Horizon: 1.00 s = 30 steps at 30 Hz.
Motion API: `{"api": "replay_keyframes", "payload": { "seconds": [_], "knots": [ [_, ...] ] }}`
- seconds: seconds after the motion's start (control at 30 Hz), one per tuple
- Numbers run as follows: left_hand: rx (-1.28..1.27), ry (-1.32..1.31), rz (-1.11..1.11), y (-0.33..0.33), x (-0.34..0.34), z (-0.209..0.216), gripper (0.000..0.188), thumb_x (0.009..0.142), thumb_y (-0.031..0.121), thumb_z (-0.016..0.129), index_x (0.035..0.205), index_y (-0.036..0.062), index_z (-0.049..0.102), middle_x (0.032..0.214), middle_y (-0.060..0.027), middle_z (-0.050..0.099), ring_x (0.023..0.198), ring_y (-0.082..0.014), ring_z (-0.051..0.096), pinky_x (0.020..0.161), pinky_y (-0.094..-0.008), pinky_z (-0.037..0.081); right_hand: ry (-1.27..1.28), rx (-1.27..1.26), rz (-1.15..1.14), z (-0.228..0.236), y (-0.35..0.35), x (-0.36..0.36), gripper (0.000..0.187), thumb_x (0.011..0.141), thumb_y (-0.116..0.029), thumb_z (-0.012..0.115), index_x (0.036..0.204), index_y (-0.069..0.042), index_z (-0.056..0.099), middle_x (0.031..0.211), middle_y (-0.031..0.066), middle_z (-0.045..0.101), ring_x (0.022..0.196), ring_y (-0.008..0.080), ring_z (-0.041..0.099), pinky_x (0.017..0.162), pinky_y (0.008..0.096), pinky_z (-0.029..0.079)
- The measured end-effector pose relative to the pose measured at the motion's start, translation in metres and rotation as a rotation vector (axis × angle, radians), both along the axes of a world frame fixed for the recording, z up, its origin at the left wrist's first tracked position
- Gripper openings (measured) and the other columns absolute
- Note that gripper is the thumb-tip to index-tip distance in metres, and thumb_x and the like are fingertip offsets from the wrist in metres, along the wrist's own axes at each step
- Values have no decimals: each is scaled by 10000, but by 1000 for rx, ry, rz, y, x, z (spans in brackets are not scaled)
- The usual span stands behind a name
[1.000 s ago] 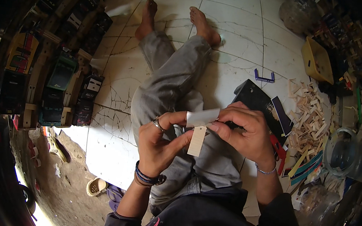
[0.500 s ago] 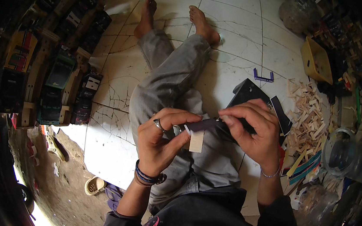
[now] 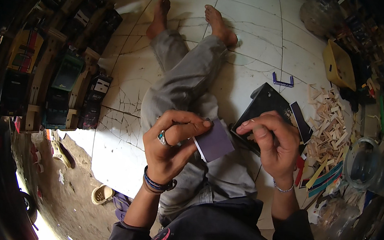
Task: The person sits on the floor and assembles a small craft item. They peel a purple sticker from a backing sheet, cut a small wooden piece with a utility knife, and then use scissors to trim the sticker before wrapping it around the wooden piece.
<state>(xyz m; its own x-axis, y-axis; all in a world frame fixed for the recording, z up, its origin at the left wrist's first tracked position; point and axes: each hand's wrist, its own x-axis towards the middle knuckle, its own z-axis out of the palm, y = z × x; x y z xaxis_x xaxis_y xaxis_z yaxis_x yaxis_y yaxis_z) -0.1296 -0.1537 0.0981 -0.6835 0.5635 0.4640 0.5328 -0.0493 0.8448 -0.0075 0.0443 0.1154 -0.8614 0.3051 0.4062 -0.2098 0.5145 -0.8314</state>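
Note:
My left hand (image 3: 167, 143) pinches a small flat purple piece (image 3: 218, 142) with a pale edge over my lap. Its broad face is turned up, and its underside is hidden. To the right of that piece hovers my right hand (image 3: 273, 146), apart from it, thumb and forefinger separated and nothing visible between them. Below the right fingers, a dark flat box or board (image 3: 264, 98) lies beside my leg. A dark purple strip (image 3: 300, 123) rests just past that hand.
Many small wooden pieces (image 3: 328, 119) are heaped at the right. A yellow tub (image 3: 340, 65), a clear plastic container (image 3: 362, 162) and a purple U-shaped piece (image 3: 282, 80) are nearby. At left stand wooden racks holding small dark boxes (image 3: 68, 73). A beige clog (image 3: 101, 195) lies at lower left.
The purple piece has turned in my left hand, so its broad face shows and the pale wooden part is out of sight. My right hand has moved right, away from it, its fingers opening.

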Motion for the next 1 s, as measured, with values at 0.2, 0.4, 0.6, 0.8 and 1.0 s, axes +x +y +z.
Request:
{"api": "replay_keyframes", "payload": {
  "seconds": [0.2, 0.4, 0.6, 0.8, 1.0],
  "knots": [
    [-44, 478, 133, 6, -4, -2, 371, 679, -18, 823, 994, 157, 731, 927, -15, 716, 770, -206, 662, 677, -323, 495, -353, -658, 194, -4, -19, 4, 201, 1022, -198, 647, 1042, 1, 658, 890, 7, 683, 840, 52, 605, 753, 226, 483],
    [-34, 622, 166, 5, -7, -1, 350, 669, 64, 847, 973, 198, 739, 946, 13, 720, 772, -167, 642, 686, -320, 459, -384, -795, 226, 1, -35, -2, 206, 979, -181, 714, 1071, -4, 661, 940, 3, 688, 894, 53, 619, 805, 229, 488],
    [-39, 649, 141, 3, -9, -3, 342, 658, 85, 838, 968, 196, 746, 988, 4, 716, 824, -173, 648, 739, -333, 452, -359, -795, 245, -5, -41, -6, 257, 972, -154, 718, 1163, 9, 663, 1038, 21, 713, 987, 69, 636, 865, 252, 508],
    [-14, 349, 34, 7, -9, -2, 460, 693, 38, 821, 1121, 124, 677, 1130, -73, 714, 1029, -277, 675, 889, -406, 474, -454, -882, 329, -12, -30, -2, 271, 974, -152, 715, 1187, 3, 651, 1030, 26, 715, 966, 60, 636, 863, 239, 506],
    [-192, -35, -216, -3, -9, 11, 521, 781, 38, 808, 1269, 55, 624, 1157, -93, 729, 1051, -262, 675, 987, -380, 436, -500, -939, 467, -13, -2, -2, 281, 988, -188, 699, 1189, -3, 629, 1022, 26, 708, 953, 70, 648, 854, 224, 498]
  ]
}}
